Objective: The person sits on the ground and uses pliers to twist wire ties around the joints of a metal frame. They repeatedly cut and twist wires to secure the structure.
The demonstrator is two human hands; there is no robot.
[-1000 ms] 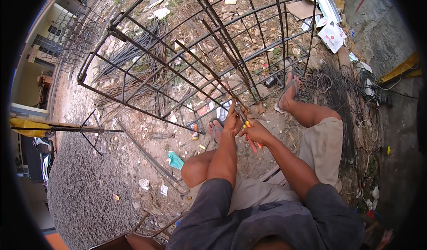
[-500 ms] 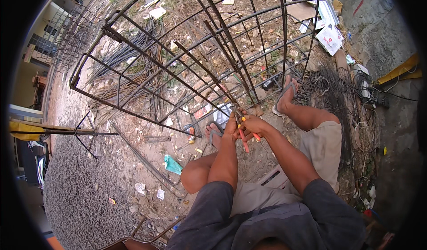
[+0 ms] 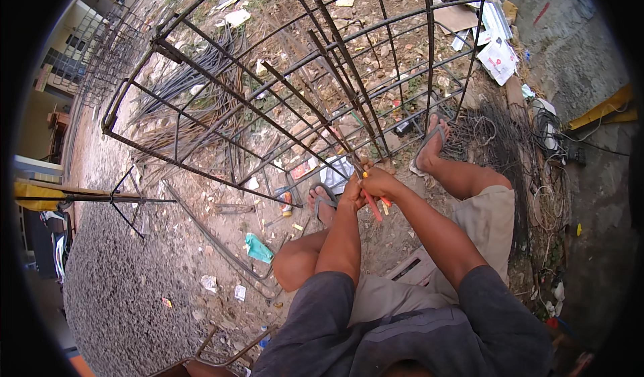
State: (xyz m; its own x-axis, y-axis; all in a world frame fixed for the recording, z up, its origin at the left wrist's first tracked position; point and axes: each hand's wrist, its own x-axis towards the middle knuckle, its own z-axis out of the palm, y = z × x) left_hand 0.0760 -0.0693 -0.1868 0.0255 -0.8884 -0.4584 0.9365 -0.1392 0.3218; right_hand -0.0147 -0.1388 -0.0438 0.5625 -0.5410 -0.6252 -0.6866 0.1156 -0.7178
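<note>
Both my hands are close together at the near lower corner of a rebar cage (image 3: 430, 48), where several steel bars meet. My right hand (image 3: 380, 182) is closed around a pair of pliers with orange-red handles (image 3: 373, 206), which point down toward me. The jaws of the pliers are mostly hidden among the fingers and bars. Right beside it, my left hand (image 3: 352, 190) has its fingers curled at the bar ends, and what they pinch is too small to tell. The cage is tilted and spreads away from me, made of long bars crossed by thinner ones.
Loose rebar (image 3: 221, 75) lies in a pile beyond the cage at left. Gravel (image 3: 121, 283) covers the lower left. A teal scrap (image 3: 257, 248) and bent bars lie near my knee. Dark tie wire (image 3: 496, 155) is heaped at right. My sandalled feet stand either side of the work.
My hands stay at the same corner. The plier handles have swung slightly, now lying closer together and further right. The cage has barely shifted.
</note>
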